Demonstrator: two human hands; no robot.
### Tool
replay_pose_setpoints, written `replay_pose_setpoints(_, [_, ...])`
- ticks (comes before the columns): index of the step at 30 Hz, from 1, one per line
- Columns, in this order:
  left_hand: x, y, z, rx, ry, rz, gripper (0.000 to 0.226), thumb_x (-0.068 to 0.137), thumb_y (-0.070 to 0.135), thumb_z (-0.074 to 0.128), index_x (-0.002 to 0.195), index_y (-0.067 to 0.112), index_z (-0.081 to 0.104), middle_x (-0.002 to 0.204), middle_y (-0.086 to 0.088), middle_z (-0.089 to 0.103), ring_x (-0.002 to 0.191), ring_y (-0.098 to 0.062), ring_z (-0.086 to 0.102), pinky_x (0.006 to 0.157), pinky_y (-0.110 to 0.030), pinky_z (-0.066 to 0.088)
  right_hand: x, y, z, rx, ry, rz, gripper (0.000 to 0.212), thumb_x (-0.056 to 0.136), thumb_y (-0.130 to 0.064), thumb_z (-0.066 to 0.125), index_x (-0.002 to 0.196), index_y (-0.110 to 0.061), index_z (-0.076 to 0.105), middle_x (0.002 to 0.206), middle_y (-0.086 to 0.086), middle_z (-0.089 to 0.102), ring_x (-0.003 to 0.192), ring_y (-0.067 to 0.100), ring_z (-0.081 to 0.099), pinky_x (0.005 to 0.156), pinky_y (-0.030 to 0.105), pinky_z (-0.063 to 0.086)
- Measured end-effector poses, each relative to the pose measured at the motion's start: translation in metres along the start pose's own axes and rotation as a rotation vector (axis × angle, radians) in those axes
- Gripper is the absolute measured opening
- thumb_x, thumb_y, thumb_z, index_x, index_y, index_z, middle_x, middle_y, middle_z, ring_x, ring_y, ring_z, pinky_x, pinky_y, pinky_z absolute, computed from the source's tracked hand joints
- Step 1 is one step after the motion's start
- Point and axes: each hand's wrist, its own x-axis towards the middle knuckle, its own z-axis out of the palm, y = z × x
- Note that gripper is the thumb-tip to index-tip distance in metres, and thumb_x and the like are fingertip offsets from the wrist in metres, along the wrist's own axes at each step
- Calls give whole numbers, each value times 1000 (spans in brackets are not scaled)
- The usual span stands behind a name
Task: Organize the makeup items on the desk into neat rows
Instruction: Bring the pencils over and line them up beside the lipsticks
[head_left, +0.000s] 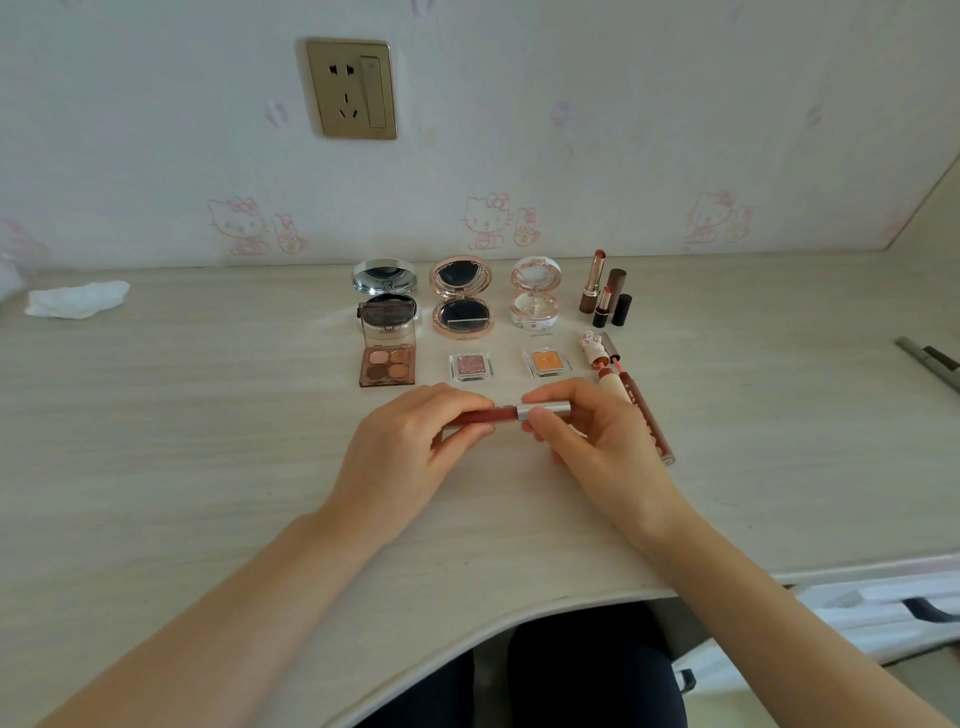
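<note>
Lip gloss tube (501, 414): held level above the desk (208, 415), in front of the eyeshadow row.
Left hand (410, 447): pinched the reddish barrel.
Right hand (587, 436): gripped the silver cap.
Handling: light, rigid, probably slick; grip the barrel, since the cap may twist loose.

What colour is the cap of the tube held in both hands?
Silver, on a reddish-brown tube; the cap shows best in the head view.

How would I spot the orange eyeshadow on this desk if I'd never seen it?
Start at the wall socket and drop to the three open compacts in a row on the desk. In front of the rightmost, white compact lies the orange eyeshadow: a small clear square case, unlike the pink glitter one to its left.
</note>
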Motion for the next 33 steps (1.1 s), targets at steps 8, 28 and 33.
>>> replay_pose_setpoints(8, [0, 0, -1, -60, -2, -29, 30, 86, 40, 58, 103, 19, 70, 93, 11, 68, 84, -7, 62, 73, -31, 50, -2, -1, -3, 88, -2, -44, 19, 88, -2, 62, 102, -13, 62, 98, -9, 66, 83, 10, 63, 64, 25, 54])
replay_pose_setpoints(28, [2, 9, -4, -123, -14, -60, 25, 86, 31, 63, 105, 16, 70, 93, 8, 67, 85, -9, 63, 74, -30, 51, -4, -11, -8, 356, 63, 24, 22, 89, 4, 59, 108, -6, 59, 93, 10, 70, 75, 20, 64, 64, 31, 54])
replay_pose_setpoints(33, [1, 15, 2, -146, -53, -55, 25, 90, 13, 63, 115, 15, 65, 98, 6, 65, 88, -12, 63, 77, -28, 52, -4, -16, -20, 369, 181, 65, 26, 87, -3, 64, 112, -10, 60, 81, 4, 71, 69, 16, 62, 63, 31, 52])
